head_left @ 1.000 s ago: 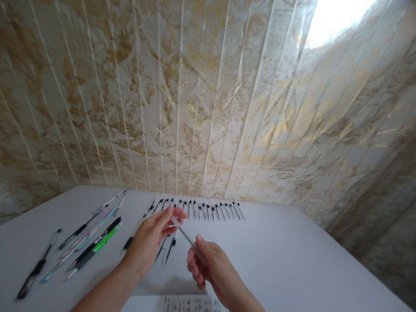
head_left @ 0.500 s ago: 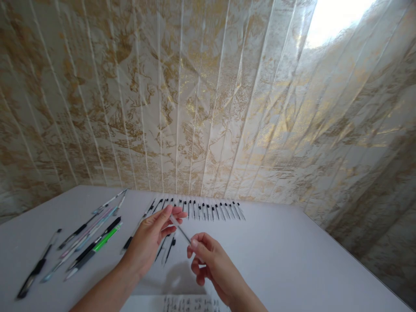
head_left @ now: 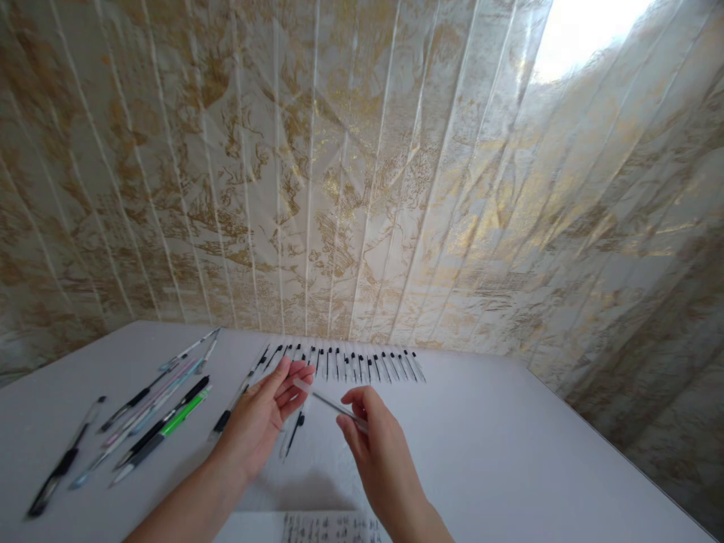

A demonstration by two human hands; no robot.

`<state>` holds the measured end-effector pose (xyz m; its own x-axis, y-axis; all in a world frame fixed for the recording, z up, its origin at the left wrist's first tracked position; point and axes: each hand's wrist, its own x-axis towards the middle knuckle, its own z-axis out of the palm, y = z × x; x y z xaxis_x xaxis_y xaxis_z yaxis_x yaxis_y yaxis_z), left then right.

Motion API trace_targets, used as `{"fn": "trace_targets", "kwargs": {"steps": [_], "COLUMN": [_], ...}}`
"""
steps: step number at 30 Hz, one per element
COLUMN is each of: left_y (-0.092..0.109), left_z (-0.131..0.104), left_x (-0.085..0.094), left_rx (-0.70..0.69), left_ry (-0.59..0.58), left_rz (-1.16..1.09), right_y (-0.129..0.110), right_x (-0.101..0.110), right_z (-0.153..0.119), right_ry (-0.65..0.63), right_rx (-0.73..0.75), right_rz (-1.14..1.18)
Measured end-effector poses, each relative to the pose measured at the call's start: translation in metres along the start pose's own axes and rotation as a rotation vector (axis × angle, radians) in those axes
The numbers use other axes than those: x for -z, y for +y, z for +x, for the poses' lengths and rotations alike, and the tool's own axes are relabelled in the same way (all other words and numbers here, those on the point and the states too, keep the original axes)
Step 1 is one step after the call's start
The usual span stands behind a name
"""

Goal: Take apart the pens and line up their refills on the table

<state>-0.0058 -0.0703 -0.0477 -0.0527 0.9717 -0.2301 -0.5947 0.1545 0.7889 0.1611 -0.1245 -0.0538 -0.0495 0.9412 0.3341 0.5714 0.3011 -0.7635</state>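
My right hand (head_left: 376,445) pinches a pen refill (head_left: 331,403), a thin grey tube with a whitish end, between thumb and fingers. The refill slants up to the left, its pale end in front of the fingers of my left hand (head_left: 268,411). That hand is open, palm turned inward and fingers stretched out; whether it touches the refill's end I cannot tell. Beyond both hands a row of refills (head_left: 362,368) with black tips or caps lies side by side. Another refill (head_left: 295,434) lies just below my left fingers, partly hidden.
Several pens lie on the left of the white table (head_left: 509,452), among them a green pen (head_left: 186,411) and a black-gripped pen (head_left: 63,464). A paper with handwriting (head_left: 331,526) is at the near edge. A gold-patterned curtain (head_left: 339,188) hangs behind the table.
My right hand has turned over and shifted slightly right with the refill, which now lies at a flatter slant. The left hand has moved slightly left, its thumb and fingers no longer around the refill's end.
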Motion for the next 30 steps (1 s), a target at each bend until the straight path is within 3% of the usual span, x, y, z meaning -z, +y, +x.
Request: {"fn": "trace_targets", "kwargs": {"steps": [5, 9, 15, 19, 22, 27, 30], "left_y": [-0.012, -0.023, -0.023, -0.016, 0.003, 0.066, 0.093], "left_z": [-0.003, -0.015, -0.020, -0.008, 0.003, 0.017, 0.015], "left_x": [-0.003, -0.009, -0.007, 0.000, 0.006, 0.027, 0.039], "left_rx": [0.102, 0.181, 0.109, -0.051, -0.125, -0.354, -0.366], "left_ry": [0.047, -0.079, -0.100, -0.037, -0.005, 0.112, 0.043], "left_rz": [-0.127, -0.137, -0.116, -0.025, -0.036, -0.132, 0.007], "right_y": [-0.011, -0.015, -0.004, 0.002, 0.005, 0.009, 0.011], "right_x": [0.017, 0.025, 0.011, 0.004, 0.004, 0.008, 0.010], "right_z": [0.002, 0.003, 0.001, -0.001, 0.000, 0.005, 0.007], "right_ry": [0.037, 0.018, -0.066, -0.174, -0.160, -0.088, -0.080], "right_rx": [0.207, 0.220, 0.183, 0.163, 0.163, 0.150, 0.081], "right_rz": [-0.340, -0.580, -0.582, -0.635, -0.661, -0.611, -0.557]}}
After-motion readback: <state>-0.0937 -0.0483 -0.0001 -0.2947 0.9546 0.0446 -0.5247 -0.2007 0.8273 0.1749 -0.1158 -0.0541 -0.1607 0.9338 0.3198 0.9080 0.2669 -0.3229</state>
